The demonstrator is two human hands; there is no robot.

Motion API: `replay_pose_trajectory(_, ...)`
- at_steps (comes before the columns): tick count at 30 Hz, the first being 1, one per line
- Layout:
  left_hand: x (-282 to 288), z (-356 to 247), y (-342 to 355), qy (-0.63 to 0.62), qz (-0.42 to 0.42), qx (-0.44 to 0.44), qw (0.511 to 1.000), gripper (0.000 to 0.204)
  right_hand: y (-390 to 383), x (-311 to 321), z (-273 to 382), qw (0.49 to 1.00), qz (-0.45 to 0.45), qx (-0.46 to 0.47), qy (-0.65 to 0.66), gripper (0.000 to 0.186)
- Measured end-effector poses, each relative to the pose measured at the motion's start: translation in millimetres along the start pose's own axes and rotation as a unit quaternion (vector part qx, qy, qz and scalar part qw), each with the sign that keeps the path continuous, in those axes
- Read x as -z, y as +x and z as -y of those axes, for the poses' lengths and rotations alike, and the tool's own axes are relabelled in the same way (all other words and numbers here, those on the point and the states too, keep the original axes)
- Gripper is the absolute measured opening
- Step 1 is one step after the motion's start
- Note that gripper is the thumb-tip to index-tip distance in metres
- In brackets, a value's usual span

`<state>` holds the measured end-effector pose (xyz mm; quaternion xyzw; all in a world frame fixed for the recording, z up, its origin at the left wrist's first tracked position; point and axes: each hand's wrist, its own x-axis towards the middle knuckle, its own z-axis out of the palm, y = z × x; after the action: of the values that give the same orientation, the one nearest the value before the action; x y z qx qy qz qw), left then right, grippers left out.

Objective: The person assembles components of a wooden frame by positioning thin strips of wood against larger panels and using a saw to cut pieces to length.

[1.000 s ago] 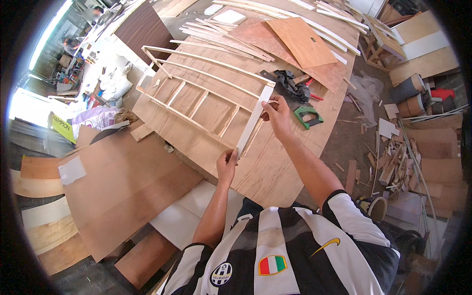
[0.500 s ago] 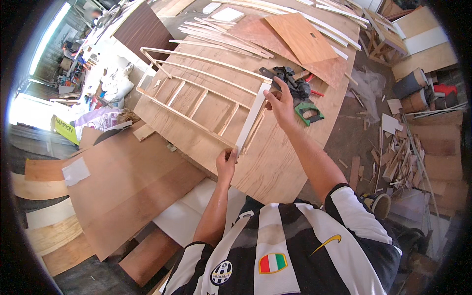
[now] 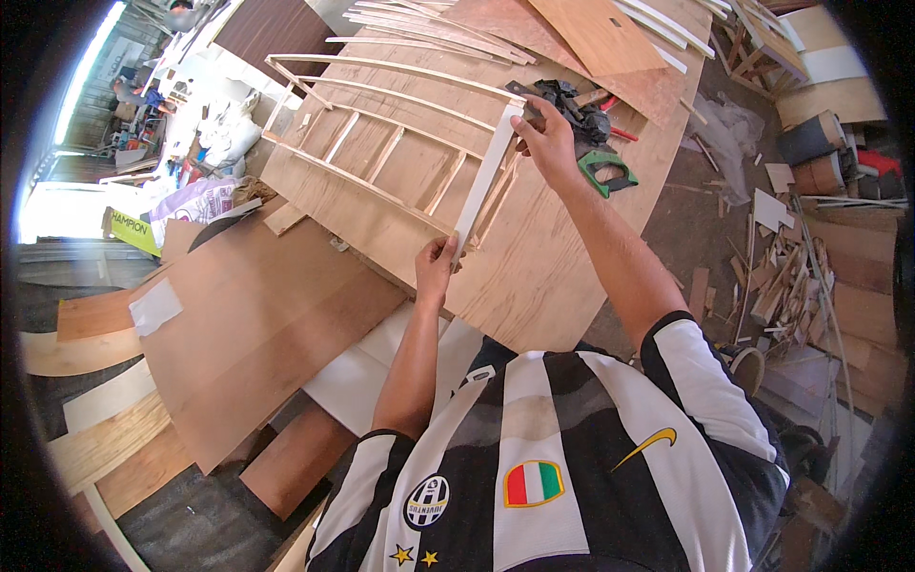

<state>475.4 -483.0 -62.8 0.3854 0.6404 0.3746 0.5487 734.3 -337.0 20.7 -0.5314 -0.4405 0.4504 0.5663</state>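
Head camera view shows a slim white strip [image 3: 488, 181] held slantwise across the right-hand end of a pale wooden frame [image 3: 386, 155], which lies over a plywood worktop [image 3: 534, 257]. At the strip's nearer end, the left hand [image 3: 436, 270] is nearly closed, pinching it between thumb and curled fingers; at the far end, the right hand [image 3: 548, 148] has thumb and forefinger drawn together on it, the other fingers loosely bent. Whether the strip actually touches the frame's end is hard to tell from above. Holding it well probably calls for an equally light pinch at both ends, so the thin piece neither bows nor twists, and for sighting along its edge against the frame's end bar. Fingertips are best kept out from between strip and frame. Just beyond the right hand lie a black plastic bag [image 3: 589, 121] and a green-handled tool [image 3: 593, 164], near enough that the elbow should swing carefully.
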Motion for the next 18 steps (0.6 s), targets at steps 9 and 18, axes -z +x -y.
replay_pose_trajectory(9, 2.7, 1.8, 1.6, -0.015, 0.018, 0.016, 1.000, 0.040, 2.3, 1.3, -1.0, 1.000, 0.002, -0.001, -0.015, 0.054)
replay_pose_trajectory(18, 4.5, 3.3, 3.8, -0.011, 0.023, 0.025, 0.999, 0.042, 2.0, 1.3, -0.6, 1.000, 0.004, -0.011, -0.012, 0.053)
